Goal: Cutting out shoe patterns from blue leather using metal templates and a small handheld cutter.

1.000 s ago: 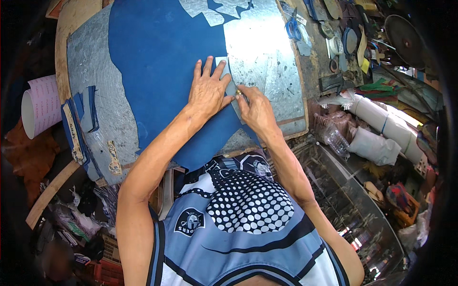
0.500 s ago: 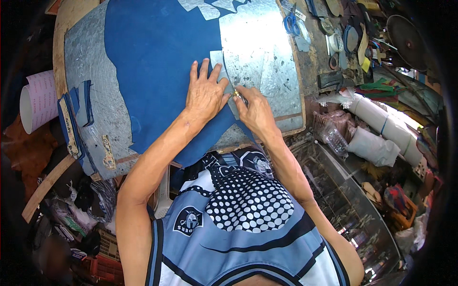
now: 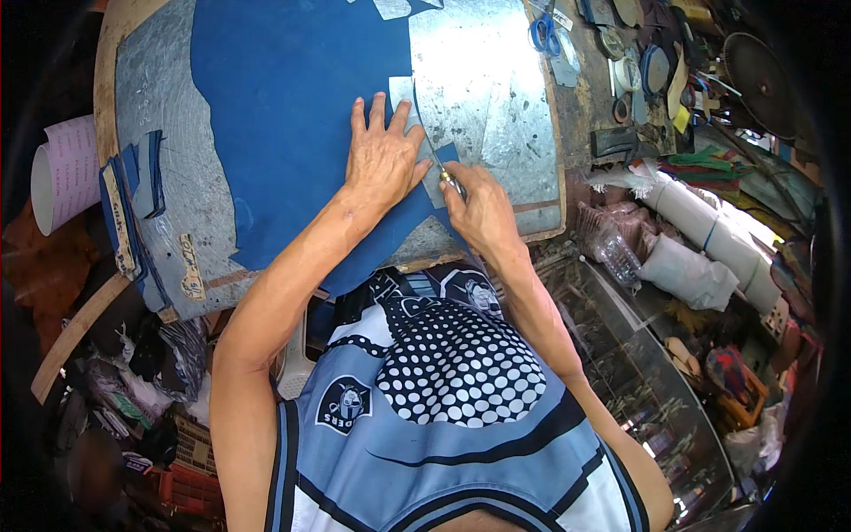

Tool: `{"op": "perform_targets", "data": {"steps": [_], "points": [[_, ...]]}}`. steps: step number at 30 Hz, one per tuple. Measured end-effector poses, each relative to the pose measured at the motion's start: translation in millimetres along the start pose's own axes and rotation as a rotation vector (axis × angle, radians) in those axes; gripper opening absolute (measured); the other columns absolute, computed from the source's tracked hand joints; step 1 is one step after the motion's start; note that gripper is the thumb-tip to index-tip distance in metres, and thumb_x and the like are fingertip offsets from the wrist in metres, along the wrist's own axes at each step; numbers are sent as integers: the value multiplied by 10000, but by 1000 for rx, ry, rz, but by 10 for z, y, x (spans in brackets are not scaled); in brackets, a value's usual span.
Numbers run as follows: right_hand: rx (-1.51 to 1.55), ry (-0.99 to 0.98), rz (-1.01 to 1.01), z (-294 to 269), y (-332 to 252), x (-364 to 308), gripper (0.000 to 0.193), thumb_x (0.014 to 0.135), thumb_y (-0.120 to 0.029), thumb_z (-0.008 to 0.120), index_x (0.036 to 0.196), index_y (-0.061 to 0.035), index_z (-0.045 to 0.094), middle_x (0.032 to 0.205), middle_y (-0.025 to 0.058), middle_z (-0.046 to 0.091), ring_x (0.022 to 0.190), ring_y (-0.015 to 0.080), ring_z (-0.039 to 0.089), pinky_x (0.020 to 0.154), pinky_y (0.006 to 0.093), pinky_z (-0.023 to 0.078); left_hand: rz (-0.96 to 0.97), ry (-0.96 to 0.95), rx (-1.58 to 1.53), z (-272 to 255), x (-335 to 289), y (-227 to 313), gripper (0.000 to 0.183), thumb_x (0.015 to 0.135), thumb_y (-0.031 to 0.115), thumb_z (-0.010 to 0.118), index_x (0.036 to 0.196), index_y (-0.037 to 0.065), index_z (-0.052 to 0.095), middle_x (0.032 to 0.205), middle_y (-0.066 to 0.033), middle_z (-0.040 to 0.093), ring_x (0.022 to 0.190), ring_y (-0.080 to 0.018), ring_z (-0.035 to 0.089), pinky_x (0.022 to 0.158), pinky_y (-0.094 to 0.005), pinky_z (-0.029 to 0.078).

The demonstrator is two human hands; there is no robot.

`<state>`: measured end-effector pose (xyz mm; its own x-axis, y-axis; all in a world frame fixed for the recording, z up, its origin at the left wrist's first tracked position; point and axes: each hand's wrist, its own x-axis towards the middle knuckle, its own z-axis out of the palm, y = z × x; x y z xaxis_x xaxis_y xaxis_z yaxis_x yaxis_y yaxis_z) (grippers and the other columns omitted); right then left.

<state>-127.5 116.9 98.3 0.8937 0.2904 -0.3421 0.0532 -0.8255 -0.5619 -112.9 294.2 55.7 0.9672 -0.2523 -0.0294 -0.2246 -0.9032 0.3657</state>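
Observation:
A large dark blue sheet [image 3: 284, 133], leather-like, lies over a scratched metal-topped work board [image 3: 496, 106]. On its right edge rests a narrow grey template [image 3: 402, 90]. My left hand [image 3: 383, 160] lies flat with fingers spread, pressing the template and sheet. Just right of its thumb, my right hand [image 3: 481, 211] grips a small knife [image 3: 448, 180] with a brass-coloured collar. The thin blade points away from me along the template's right edge; its tip is too small to make out clearly. A blue scrap [image 3: 449, 152] shows beside the blade.
Blue cut pieces [image 3: 151, 177] and labelled strips [image 3: 192, 266] lie at the board's left. Blue-handled scissors [image 3: 543, 34] and tape rolls [image 3: 628, 74] sit at the far right. Wrapped rolls [image 3: 700, 213] and a glass-topped case [image 3: 638, 355] stand to the right.
The knife and my right hand have moved slightly toward me along the template's edge. A blue scrap now shows right of the blade. My left hand stays pressed down; the whole view has shifted a little.

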Motion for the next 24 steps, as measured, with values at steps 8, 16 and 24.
{"op": "perform_targets", "data": {"steps": [8, 16, 24], "points": [[-39, 19, -37, -16, 30, -77, 276, 888, -160, 602, 1126, -30, 653, 965, 222, 620, 875, 423, 630, 776, 486, 510, -16, 10, 11, 34, -1, 19, 423, 779, 375, 750, 1027, 40, 676, 1383, -208, 517, 1335, -469, 380, 1094, -656, 224], [-44, 22, -64, -38, 38, -116, 282, 870, -151, 605, 1110, -10, 651, 993, 217, 636, 891, 417, 632, 790, 478, 510, -35, -13, 15, 23, 15, 34, 438, 775, 381, 753, 1043, 43, 675, 1397, -205, 504, 1341, -472, 372, 1097, -663, 213], [-39, -27, -18, -96, 7, -107, 246, 859, -148, 602, 1053, -4, 651, 973, 210, 639, 884, 416, 631, 791, 476, 509, -51, -28, 18, 22, 17, 49, 469, 765, 390, 760, 1063, 41, 666, 1403, -208, 496, 1343, -476, 365, 1097, -666, 218]]}}
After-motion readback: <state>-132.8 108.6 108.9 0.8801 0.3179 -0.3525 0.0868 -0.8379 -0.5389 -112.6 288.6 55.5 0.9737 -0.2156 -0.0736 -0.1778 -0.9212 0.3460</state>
